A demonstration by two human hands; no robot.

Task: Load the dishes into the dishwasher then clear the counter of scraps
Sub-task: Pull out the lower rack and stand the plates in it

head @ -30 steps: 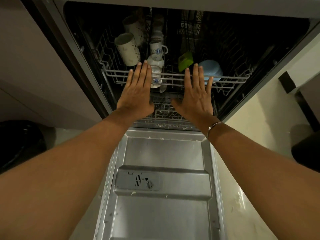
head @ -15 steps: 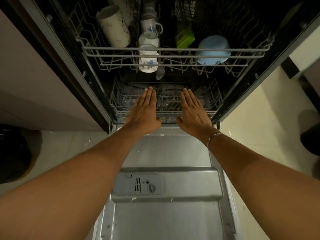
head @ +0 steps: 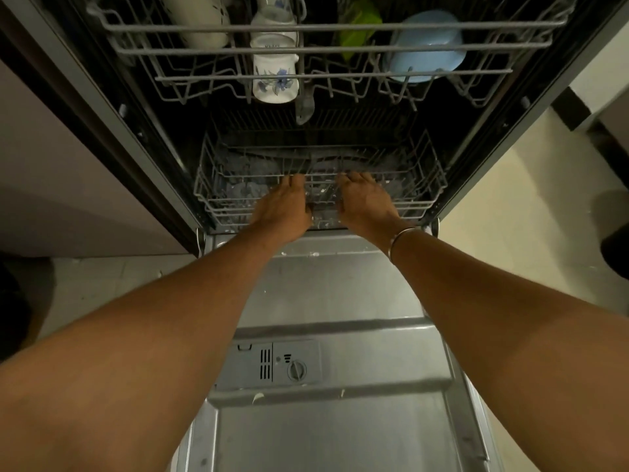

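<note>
Dishwasher door [head: 323,437] down flat, nearest; detergent dispenser [head: 272,364] on it, centre. Behind it, lower rack [head: 211,185] in the tub, left hand [head: 282,209] and right hand [head: 366,202] side by side on its front rim. Upper rack [head: 306,51] above: mug [head: 275,80] centre, bowl [head: 425,49] right.

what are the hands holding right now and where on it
Both the left hand and the right hand grip the lower rack, fingers hooked over the middle of its front rim.
</note>
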